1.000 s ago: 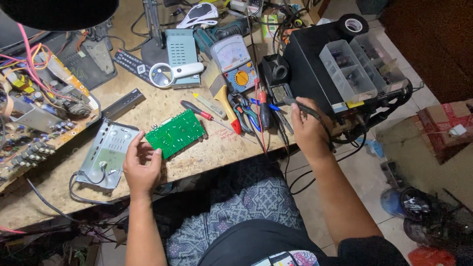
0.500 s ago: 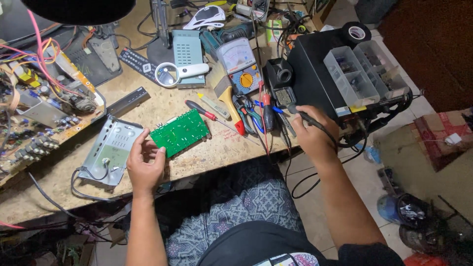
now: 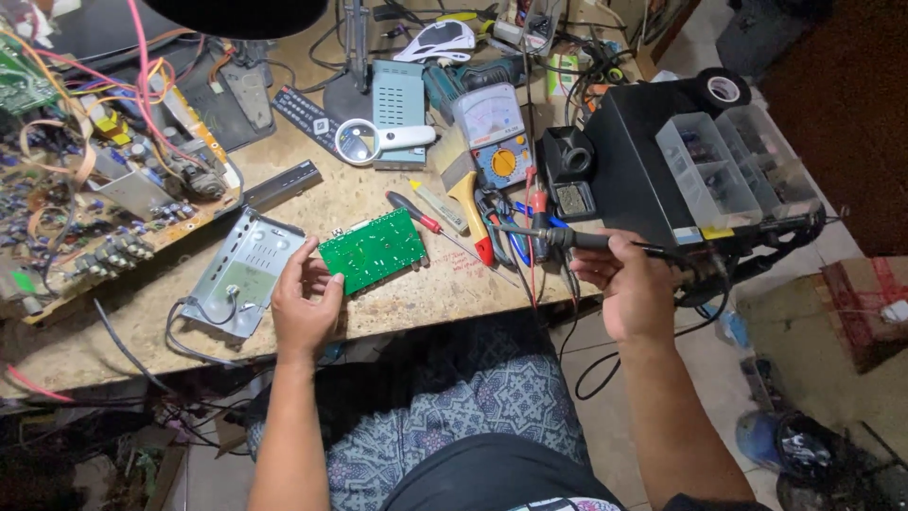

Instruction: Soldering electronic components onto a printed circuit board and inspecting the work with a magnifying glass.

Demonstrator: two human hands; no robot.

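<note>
Cluttered chipboard workbench (image 3: 378,312) above a pale tiled floor (image 3: 700,360), dim surroundings.

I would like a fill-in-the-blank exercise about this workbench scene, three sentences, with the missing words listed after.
1. The left hand touches the edge of a flat rectangular circuit board whose colour is ____.
2. The right hand holds a black soldering iron, and its tip points toward the person's ____ side.
3. The white-handled round magnifying glass lies on the wooden table, ____ from both hands.

Missing words: green; left; apart
</note>
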